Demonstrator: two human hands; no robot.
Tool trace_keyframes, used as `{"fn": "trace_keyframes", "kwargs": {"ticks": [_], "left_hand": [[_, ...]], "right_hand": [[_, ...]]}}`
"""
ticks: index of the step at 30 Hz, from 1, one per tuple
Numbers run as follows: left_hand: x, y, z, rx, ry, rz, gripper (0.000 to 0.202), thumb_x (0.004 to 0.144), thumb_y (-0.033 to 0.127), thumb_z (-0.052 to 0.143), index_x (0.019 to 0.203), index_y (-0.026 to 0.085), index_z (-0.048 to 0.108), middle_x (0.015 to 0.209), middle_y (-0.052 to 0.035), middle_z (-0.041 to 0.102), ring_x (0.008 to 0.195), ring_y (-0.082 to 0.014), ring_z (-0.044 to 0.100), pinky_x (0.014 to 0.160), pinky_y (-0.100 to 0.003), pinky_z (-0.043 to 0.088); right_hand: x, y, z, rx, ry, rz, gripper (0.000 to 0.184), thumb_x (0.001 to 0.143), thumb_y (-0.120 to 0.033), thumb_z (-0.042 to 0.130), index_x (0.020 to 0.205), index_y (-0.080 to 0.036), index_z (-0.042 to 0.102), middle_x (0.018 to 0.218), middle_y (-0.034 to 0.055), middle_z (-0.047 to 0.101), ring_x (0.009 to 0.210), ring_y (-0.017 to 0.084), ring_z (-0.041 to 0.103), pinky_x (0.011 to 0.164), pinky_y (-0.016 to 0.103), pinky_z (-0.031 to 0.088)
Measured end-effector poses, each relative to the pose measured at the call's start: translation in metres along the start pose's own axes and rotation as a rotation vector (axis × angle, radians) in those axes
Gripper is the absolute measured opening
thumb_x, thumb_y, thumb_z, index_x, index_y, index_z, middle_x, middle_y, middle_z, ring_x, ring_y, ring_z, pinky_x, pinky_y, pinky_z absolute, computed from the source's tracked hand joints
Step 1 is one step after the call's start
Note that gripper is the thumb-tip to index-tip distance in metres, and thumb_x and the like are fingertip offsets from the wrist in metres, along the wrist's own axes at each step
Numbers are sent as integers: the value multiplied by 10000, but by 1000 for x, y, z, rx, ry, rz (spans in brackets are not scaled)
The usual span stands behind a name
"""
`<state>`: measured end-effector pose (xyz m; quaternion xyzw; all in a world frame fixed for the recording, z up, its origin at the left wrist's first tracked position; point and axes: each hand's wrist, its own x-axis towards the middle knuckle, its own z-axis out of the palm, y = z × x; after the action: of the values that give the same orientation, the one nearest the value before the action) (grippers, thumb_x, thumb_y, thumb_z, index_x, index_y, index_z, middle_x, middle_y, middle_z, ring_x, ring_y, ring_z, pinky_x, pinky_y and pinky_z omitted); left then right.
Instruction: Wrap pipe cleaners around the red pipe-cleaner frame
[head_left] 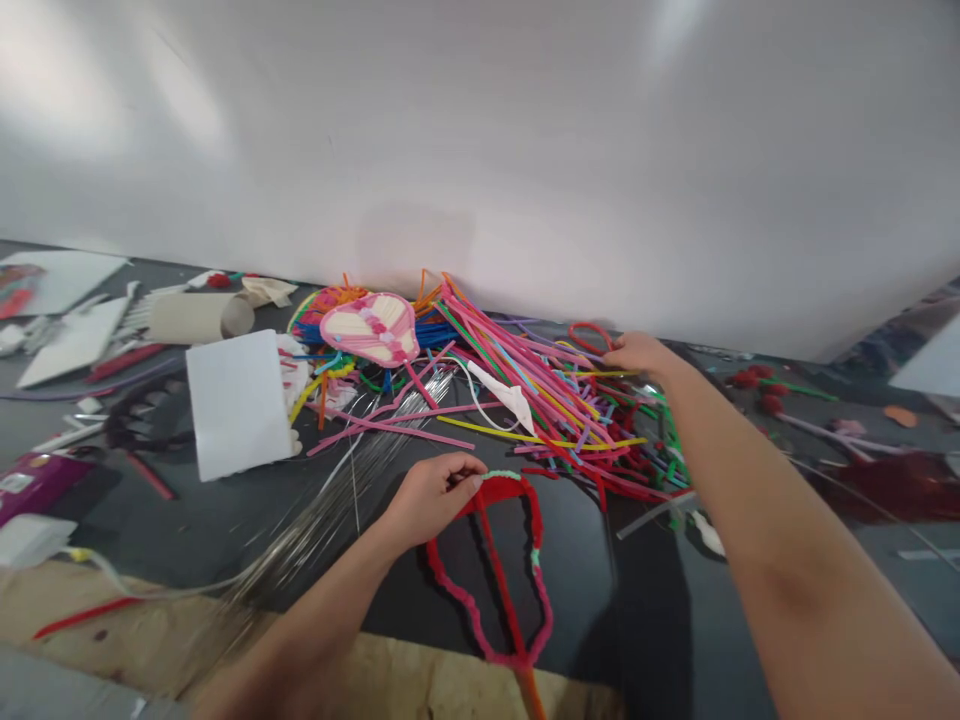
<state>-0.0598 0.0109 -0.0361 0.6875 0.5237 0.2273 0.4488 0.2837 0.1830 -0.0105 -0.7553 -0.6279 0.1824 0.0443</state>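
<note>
My left hand [439, 498] pinches the top edge of a frame bent from fuzzy pipe cleaners [541, 590]. The frame is red above and pink below, with pale green bits wound on it. A red stem runs down its middle and turns orange at the bottom. Farther off to the right, my right hand [639, 355] is closed at the back of a heap of pipe cleaners [540, 375], mostly pink. A red pipe cleaner loop [589, 335] meets its fingertips. What lies between those fingers is partly hidden.
A finished pink and cream heart-like piece [371, 330] rests on the pile. Thin metal wires [337, 500] fan across the dark table. A white card [241, 405], a white glue gun [506, 395], a cardboard tube [199, 317] and a dark claw clip [146, 412] lie around. A pale wall [480, 150] stands behind.
</note>
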Motion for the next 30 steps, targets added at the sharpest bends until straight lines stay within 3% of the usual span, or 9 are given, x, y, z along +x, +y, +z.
{"fn": "trace_keyframes", "kwargs": {"ticks": [4,7,10,13,19,23,25,27,30], "left_hand": [[0,0,-1,-1,-4,-1,257,819,352,500,948,204,665,860,-7,684,762,-140,608,634,-211,448],[0,0,-1,-30,-29,-5,279,801,379,526,971,204,663,872,-10,680,763,-143,601,639,-215,455],[-1,1,-2,-46,-63,15,326,746,368,598,1023,204,652,919,-16,676,803,-146,601,676,-217,464],[-1,3,-4,-95,-99,41,371,706,300,628,1056,179,637,987,-38,665,875,-152,600,750,-224,467],[1,5,-6,-195,-137,47,366,708,276,617,1045,136,638,965,-54,660,819,-148,595,771,-266,473],[-3,9,-7,-257,-157,54,361,729,293,620,1048,126,639,958,-52,664,814,-147,598,761,-264,473],[-5,13,-5,-304,-181,47,359,729,304,631,1044,131,643,945,-48,670,814,-151,604,758,-266,476],[-5,19,0,-353,-216,39,366,725,318,645,1042,134,643,926,-44,677,801,-152,609,752,-271,480],[-3,29,14,-403,-266,27,377,715,336,670,1029,130,644,907,-44,683,779,-146,611,751,-275,480]], "right_hand": [[-14,-3,-20,71,78,-63,219,653,-279,626,823,-142,648,706,17,650,618,139,573,539,229,406],[-23,-9,-33,81,165,-115,249,650,-294,647,853,-151,626,803,32,652,692,155,570,591,248,409],[-38,-24,-32,46,305,-189,239,699,-304,608,893,-164,605,830,51,644,716,177,562,614,272,401],[-60,-48,-14,-63,372,-263,221,756,-285,556,947,-178,586,830,72,645,733,205,570,641,295,410],[-108,-84,23,-105,264,-411,189,778,-181,534,954,-201,600,1034,101,636,991,250,559,826,352,440],[-154,-70,33,45,276,-467,240,876,-224,419,1062,-182,565,1110,95,623,1036,214,566,865,340,459],[-185,-58,43,380,208,-438,267,899,-311,409,1080,-182,556,1004,89,659,899,197,624,779,338,507],[-215,-48,58,595,104,-429,359,859,-360,488,1176,-192,504,1021,89,656,859,191,642,736,340,532],[-248,-41,79,563,119,-504,537,797,-353,592,1296,-237,431,1256,106,551,1031,227,597,830,395,522]]}}
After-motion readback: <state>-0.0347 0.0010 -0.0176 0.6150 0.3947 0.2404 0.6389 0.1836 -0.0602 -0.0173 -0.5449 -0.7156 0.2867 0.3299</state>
